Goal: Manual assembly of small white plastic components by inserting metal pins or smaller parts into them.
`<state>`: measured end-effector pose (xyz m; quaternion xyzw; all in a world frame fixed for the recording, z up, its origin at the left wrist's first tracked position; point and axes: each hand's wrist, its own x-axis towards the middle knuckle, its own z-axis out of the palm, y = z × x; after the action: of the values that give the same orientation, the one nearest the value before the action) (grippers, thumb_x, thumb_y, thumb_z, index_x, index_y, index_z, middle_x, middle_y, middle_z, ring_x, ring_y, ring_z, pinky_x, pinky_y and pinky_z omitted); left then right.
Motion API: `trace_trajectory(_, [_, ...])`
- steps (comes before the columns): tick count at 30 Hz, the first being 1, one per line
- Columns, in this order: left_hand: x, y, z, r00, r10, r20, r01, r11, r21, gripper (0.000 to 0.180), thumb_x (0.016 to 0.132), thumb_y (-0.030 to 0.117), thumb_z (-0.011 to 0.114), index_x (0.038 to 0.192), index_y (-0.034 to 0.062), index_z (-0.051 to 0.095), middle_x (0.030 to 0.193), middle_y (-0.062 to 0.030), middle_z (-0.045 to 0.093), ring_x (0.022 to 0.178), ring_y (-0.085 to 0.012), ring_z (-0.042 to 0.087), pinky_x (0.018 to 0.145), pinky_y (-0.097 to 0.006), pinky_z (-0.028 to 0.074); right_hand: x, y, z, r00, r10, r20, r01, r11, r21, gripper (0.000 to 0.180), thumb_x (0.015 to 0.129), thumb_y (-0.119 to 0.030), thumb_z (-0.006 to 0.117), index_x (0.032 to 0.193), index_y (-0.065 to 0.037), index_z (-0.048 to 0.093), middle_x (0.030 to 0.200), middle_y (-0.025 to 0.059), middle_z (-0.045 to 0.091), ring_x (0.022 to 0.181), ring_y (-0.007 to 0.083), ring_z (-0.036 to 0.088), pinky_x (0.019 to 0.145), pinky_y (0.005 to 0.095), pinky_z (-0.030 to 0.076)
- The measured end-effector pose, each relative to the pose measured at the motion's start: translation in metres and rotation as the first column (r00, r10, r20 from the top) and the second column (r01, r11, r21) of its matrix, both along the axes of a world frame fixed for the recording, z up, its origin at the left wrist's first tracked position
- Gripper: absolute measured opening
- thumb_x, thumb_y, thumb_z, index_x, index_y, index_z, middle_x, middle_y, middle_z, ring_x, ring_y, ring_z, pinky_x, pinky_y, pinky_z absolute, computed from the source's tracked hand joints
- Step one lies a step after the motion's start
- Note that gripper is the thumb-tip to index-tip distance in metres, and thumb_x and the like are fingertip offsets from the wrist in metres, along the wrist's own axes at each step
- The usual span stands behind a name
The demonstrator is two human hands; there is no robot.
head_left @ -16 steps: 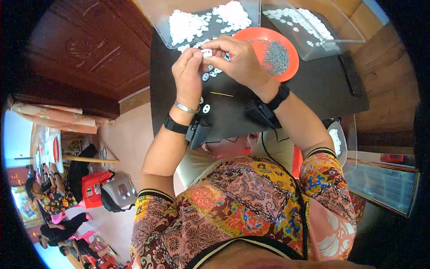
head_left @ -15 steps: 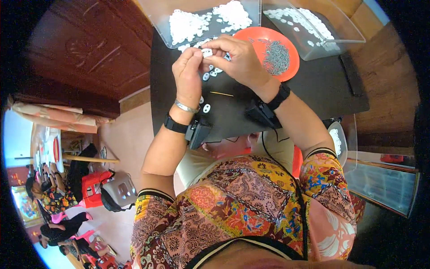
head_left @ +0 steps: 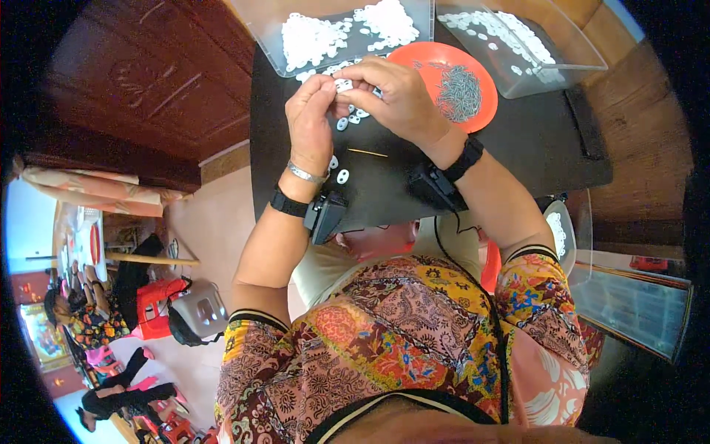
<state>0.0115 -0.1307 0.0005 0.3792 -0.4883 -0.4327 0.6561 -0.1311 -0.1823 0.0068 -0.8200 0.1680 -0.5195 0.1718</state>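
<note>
Fingers of left hand (head_left: 310, 122) and right hand (head_left: 396, 100) pressed together, pinching one small white piece (head_left: 343, 85) above the black surface (head_left: 518, 148), apparently mid-assembly; next likely a metal pin from the orange plate (head_left: 473, 66), needing fine alignment.

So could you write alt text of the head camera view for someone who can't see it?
Seen from above, a person's left hand and right hand together pinch a small white part over a black table. Beside them sit an orange plate of thin grey metal pieces and two clear trays of white parts.
</note>
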Motion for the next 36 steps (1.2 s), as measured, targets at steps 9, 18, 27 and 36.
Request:
trace_trajectory(9, [-0.002, 0.001, 0.002, 1.0, 0.027, 0.004, -0.027, 1.0, 0.007, 0.017, 0.091, 0.012, 0.047, 0.083, 0.001, 0.057, 0.07, 0.0001, 0.054, 0.06, -0.0065, 0.048, 0.055, -0.02, 0.038, 0.003, 0.003, 0.003, 0.998, 0.023, 0.052, -0.027, 0.997, 0.066, 0.027, 0.073, -0.006, 0.072, 0.098, -0.002, 0.064, 0.076, 0.0065, 0.061, 0.062, 0.0114, 0.058, 0.057, 0.0234, 0.047])
trace_trajectory(18, [-0.002, 0.003, -0.002, 0.995, 0.043, 0.088, -0.042, 0.999, -0.01, 0.019, 0.09, 0.015, 0.047, 0.078, 0.0029, 0.056, 0.063, 0.0007, 0.051, 0.056, -0.0065, 0.045, 0.051, -0.02, 0.033, 0.002, 0.006, -0.002, 1.0, 0.006, 0.024, -0.008, 0.996, 0.085, 0.017, 0.078, -0.009, 0.067, 0.094, -0.002, 0.064, 0.075, 0.0079, 0.062, 0.063, 0.014, 0.059, 0.057, 0.0252, 0.047])
trace_trajectory(27, [0.013, -0.003, 0.004, 0.976, 0.184, 0.114, -0.173, 0.98, -0.097, 0.024, 0.09, 0.018, 0.048, 0.074, 0.0023, 0.057, 0.06, -0.0007, 0.05, 0.052, -0.0089, 0.043, 0.049, -0.022, 0.033, -0.041, -0.01, 0.055, 0.952, -0.304, 0.032, 0.306, 0.95, -0.068, 0.02, 0.079, -0.014, 0.065, 0.095, -0.001, 0.065, 0.082, 0.0127, 0.066, 0.072, 0.0215, 0.063, 0.065, 0.0307, 0.05])
trace_trajectory(36, [0.025, -0.015, 0.01, 0.965, 0.222, -0.142, -0.234, 0.97, -0.069, 0.021, 0.088, 0.013, 0.047, 0.074, 0.0021, 0.058, 0.061, -0.0013, 0.053, 0.05, -0.0084, 0.048, 0.046, -0.02, 0.038, -0.147, -0.065, 0.101, 0.557, -0.822, -0.119, 0.758, 0.562, -0.332, 0.02, 0.08, -0.01, 0.061, 0.099, -0.002, 0.066, 0.091, 0.013, 0.065, 0.081, 0.0213, 0.062, 0.072, 0.0309, 0.049])
